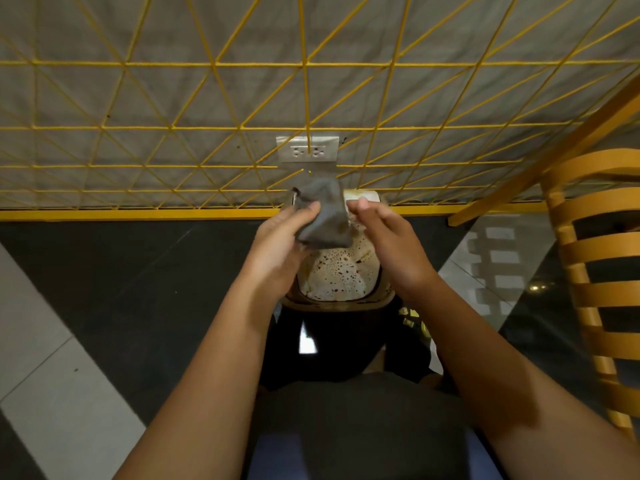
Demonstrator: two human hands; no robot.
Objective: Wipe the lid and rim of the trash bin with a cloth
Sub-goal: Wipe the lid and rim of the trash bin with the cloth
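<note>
Cloth (323, 213) — left hand (280, 244) pinching.

Both bare forearms reach forward, side by side. The left hand (280, 244) is raised with its fingers curled and thumb pressed against a grey cloth (323, 216), pinching it. Just beside it, the right hand (388, 237) has loosely bent fingers, its fingertips seemingly touching the cloth's edge, though contact is unclear.
</note>
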